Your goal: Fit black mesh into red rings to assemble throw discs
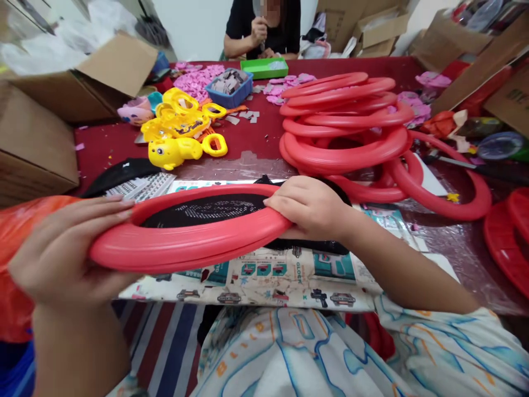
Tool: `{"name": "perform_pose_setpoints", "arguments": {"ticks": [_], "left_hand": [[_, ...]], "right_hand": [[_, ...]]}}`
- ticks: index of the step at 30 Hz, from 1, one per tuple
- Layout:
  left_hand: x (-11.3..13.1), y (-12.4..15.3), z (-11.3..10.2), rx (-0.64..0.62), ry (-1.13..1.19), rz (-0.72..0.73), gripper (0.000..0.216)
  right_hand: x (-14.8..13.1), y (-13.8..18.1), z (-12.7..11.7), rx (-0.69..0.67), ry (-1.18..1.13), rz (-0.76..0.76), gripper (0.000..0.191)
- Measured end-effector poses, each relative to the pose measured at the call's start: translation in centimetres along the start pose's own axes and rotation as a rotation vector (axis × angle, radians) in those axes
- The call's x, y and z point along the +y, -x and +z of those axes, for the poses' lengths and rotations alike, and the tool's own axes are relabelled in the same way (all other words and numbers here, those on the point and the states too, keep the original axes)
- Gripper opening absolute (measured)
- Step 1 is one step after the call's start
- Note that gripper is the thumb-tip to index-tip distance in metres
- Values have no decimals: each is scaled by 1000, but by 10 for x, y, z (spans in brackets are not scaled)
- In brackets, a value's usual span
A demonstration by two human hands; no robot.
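Note:
I hold a red plastic ring (185, 242) with black mesh (206, 212) stretched across its middle, tilted almost flat in front of me. My left hand (61, 253) grips the ring's left rim, fingers curled over the top. My right hand (309, 207) is closed over the right rim, fingers pressing on the mesh edge. Under the ring lies a printed sheet (264, 275) with toy pictures on it.
A pile of red rings (347, 127) fills the right of the red table (107, 143). Yellow toys (182, 129), a blue tray (229, 88), a green tray (264, 67) and pink pieces (196, 80) lie behind. Cardboard boxes (37, 132) stand left. Another person (264, 27) sits opposite.

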State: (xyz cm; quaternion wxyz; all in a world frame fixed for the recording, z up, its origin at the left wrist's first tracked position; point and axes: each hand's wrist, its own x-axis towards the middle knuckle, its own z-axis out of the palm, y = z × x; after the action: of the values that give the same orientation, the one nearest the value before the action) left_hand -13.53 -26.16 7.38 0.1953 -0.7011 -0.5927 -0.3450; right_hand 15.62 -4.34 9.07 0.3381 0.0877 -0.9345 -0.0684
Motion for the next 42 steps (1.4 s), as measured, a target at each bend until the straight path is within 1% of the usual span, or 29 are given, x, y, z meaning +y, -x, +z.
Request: {"name": "perform_pose_setpoints", "arguments": {"ticks": [1,2,3,5,6,7,9,10,12,14,16,18,22,26,28,31,33,34,37,39,40,42], "left_hand": [[17,-9,-4,20,-63,67,61],[33,-18,-9,-14,-107,119,69],[48,-29,-14,-65,-98,186,68],[69,-48,-21,-147,-159,262,46],[74,-55,-22,-192,-195,300,38],[76,-61,-23,-218,-203,336,35],[73,-68,-21,-223,-188,379,36],[71,-69,-20,-212,-170,394,36],[68,-68,-17,-194,-144,407,35],[69,-67,-15,-173,-139,397,32],[71,-67,-13,-161,-151,381,28],[74,-67,-12,-153,-162,386,26],[76,-68,-9,-136,-183,432,24],[70,-67,-6,-117,-198,510,22],[65,-68,-6,-98,-206,534,21],[58,-71,-8,-98,-214,532,19],[55,-74,-11,-120,-207,521,21],[54,-75,-13,-131,-207,522,24],[60,-79,-21,-221,-237,556,32],[70,-80,-26,-329,-259,561,28],[76,-80,-27,-384,-275,539,26],[87,-80,-28,-444,-303,502,30]], "right_hand": [[-2,-3,-2,-8,13,-15,26],[-4,-6,-5,-12,20,-28,27],[-5,-8,-7,-13,21,-42,29],[-6,-12,-10,-14,7,-46,35],[-7,-15,-12,-21,1,-30,40],[-9,-18,-15,-30,-6,-11,46],[-16,-25,-19,-56,-8,20,59],[-20,-30,-22,-69,-2,18,62],[-29,-41,-27,-95,20,-5,60],[-35,-50,-31,-130,48,-8,53],[-38,-57,-34,-166,60,0,47],[-38,-61,-35,-195,68,-24,42],[-37,-61,-32,-180,118,-114,34],[-39,-57,-23,-100,175,-153,36],[-39,-55,-20,-91,162,-116,40],[-39,-54,-20,-121,64,-23,51],[-39,-55,-21,-133,1,17,55],[-39,-56,-22,-140,-17,31,54],[-41,-59,-24,-166,-27,34,43],[-42,-62,-25,-161,0,-12,38],[-42,-64,-25,-150,17,-47,37],[-44,-69,-26,-129,65,-107,36]]}}
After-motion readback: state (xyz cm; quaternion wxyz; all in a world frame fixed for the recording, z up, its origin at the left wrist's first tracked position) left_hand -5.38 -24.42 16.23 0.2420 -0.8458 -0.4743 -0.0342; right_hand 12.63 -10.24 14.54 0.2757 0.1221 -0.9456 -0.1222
